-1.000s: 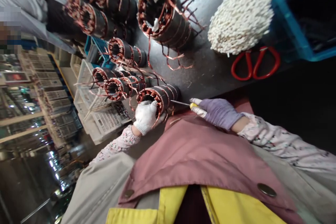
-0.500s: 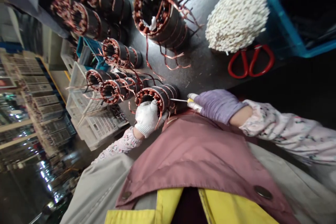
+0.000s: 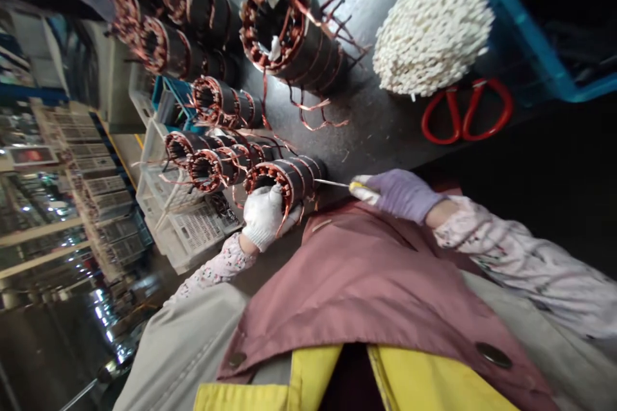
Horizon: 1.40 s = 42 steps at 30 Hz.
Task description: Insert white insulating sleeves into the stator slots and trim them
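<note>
A motor stator (image 3: 301,174) with copper windings lies on its side at the table's near edge. My left hand (image 3: 263,217), in a white knitted glove, is closed on its open left end, with the thumb at the rim. My right hand (image 3: 402,194) wears a purple glove with pale fingertips. It grips the yellow handle of a thin screwdriver-like tool (image 3: 333,183), whose metal shaft points left to the stator's right end. Whether the tip touches the stator I cannot tell. Copper leads hang down by my left fingers.
Several more stators (image 3: 224,103) lie to the left, and a larger stator (image 3: 318,51) sits beyond. A bundle of white sticks or tubes (image 3: 434,32), red-handled scissors (image 3: 465,115) and a blue crate (image 3: 535,45) are on the right. Plastic baskets (image 3: 195,231) stand at left.
My right hand and the tool have shifted slightly right, relative to the stator. My left hand keeps its hold on the stator. The whole view has turned a little.
</note>
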{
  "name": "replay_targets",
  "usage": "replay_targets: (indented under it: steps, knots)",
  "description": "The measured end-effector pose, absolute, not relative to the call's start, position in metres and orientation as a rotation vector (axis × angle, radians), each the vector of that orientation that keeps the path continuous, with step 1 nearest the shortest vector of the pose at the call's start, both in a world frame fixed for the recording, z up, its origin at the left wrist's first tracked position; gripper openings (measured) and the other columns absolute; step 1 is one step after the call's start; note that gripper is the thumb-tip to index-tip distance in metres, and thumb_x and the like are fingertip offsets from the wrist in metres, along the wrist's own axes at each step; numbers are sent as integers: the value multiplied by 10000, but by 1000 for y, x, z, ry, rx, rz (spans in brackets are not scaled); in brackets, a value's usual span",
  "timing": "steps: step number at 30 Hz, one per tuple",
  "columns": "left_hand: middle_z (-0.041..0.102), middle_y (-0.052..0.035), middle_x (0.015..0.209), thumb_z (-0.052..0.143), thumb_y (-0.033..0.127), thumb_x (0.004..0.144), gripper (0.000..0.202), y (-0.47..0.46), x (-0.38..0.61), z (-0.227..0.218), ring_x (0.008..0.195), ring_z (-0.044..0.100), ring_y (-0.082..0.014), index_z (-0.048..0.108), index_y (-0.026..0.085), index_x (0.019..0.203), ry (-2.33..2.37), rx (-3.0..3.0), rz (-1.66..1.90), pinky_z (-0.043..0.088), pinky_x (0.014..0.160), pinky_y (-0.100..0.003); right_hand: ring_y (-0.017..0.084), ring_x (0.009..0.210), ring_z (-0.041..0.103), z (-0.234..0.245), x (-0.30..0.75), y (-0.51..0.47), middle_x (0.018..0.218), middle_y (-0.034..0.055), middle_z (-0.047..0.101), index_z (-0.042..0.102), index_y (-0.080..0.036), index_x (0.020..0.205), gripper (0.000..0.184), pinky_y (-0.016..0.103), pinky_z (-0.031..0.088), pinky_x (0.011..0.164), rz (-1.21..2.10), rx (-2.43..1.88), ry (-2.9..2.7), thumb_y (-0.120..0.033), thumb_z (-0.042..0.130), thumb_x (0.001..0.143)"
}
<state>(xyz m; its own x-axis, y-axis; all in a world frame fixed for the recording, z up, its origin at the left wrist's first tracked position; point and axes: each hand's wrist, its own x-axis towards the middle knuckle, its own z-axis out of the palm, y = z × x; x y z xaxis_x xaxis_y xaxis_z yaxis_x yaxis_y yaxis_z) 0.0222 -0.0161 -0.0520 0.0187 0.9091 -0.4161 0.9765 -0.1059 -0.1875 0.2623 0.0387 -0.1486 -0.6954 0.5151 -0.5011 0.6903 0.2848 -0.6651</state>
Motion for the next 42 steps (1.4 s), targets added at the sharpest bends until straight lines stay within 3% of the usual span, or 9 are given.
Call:
replay_targets:
  steps: [4, 14, 25, 33, 39, 42]
  knots:
    - [709, -128, 800, 596, 519, 734, 466, -19, 23, -52, 743, 700, -290, 662, 129, 981, 2027, 2153, -721, 528, 655, -343, 236, 1107, 654, -173, 282, 28, 1256, 59, 670, 605, -266, 1320, 485, 327, 489, 884, -1371, 1279, 2212, -467, 334, 972]
    - [708, -123, 767, 599, 496, 731, 416, -19, 22, -53, 737, 700, -279, 651, 130, 922, 1997, 2206, -694, 547, 681, -345, 280, 1019, 675, -163, 249, 56, 1156, 129, 701, 582, -223, 1330, 520, 361, 477, 816, -1256, 1089, 2282, -495, 319, 973]
    - [702, -110, 727, 611, 471, 727, 388, -19, 22, -52, 700, 694, -269, 638, 133, 917, 1954, 2197, -657, 563, 728, -372, 291, 928, 688, -137, 244, 97, 1019, 151, 722, 708, -199, 1128, 451, 349, 472, 722, -1189, 915, 2263, -455, 384, 946]
    - [681, -96, 667, 575, 440, 737, 303, -18, 19, -53, 639, 673, -252, 638, 155, 815, 1876, 2246, -566, 556, 702, -381, 275, 922, 691, -160, 208, 99, 1021, 150, 726, 692, -195, 1166, 471, 350, 477, 752, -1232, 705, 2437, -476, 385, 947]
    - [703, -129, 740, 567, 447, 736, 334, -18, 16, -51, 702, 689, -275, 653, 142, 844, 1892, 2254, -627, 554, 678, -377, 313, 949, 687, -155, 190, 81, 1034, 216, 707, 660, -115, 1200, 439, 381, 485, 745, -1168, 785, 2625, -284, 339, 952]
    - [687, -120, 697, 574, 447, 737, 323, -18, 16, -49, 672, 680, -270, 654, 147, 823, 1823, 2285, -654, 542, 645, -366, 292, 887, 698, -174, 228, 72, 998, 146, 731, 687, -201, 1143, 423, 358, 490, 716, -1317, 863, 2491, -434, 394, 947]
